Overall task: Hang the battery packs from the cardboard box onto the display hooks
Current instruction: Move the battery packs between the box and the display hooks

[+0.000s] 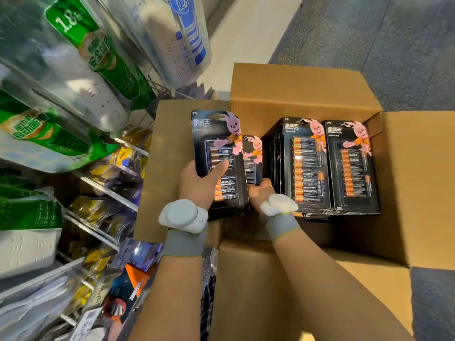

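The left hand (197,185) clamps a battery pack (216,134) by its lower half, long axis upright, top pointing away, while the right hand (261,193) grips a second pack (253,156) behind it.

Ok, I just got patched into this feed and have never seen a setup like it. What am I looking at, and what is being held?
There is no machine here: a person works with two bare hands, and the single picture comes from a camera on their head, looking down. The left hand grips a battery pack, thumb across its front. The right hand grips a second pack just behind it, partly hidden. Both are at an open cardboard box on the floor, which holds two more stacks of packs. To the left is the display rack, its hooks carrying packaged power strips. The white devices on the wrists are strapped on.
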`<state>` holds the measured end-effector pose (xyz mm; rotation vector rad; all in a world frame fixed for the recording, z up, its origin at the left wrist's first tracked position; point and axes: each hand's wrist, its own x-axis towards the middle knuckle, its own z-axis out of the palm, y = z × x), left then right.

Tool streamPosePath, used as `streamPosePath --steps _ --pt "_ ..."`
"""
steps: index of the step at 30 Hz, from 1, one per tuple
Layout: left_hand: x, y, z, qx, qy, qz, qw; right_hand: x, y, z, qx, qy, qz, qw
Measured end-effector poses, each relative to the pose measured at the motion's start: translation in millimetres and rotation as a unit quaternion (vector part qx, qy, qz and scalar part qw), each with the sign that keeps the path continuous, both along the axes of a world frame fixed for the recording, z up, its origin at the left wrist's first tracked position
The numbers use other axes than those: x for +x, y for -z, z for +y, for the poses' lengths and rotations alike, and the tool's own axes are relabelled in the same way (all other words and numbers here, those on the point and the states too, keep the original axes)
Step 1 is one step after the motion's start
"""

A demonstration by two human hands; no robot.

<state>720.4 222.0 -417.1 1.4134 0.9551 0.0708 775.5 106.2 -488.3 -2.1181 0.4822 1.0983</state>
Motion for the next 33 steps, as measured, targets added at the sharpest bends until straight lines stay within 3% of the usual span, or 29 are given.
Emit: streamPosePath --steps 8,23,33 --pt "0.2 5.3 0.7 -0.008 0.007 0.01 1.0 5.5 -0.1 5.9 -0.056 -0.021 0.04 0.997" --pt "-1.4 6.9 -0.7 -0.019 -0.004 0.006 1.0 16.4 -1.7 10.6 -0.036 -0.102 -0.033 0.994" --pt "-1.2 -3.2 -4.4 0.004 0.021 -0.005 1.0 6.7 -45.2 -6.0 -0.026 -0.087 -0.191 0.977"
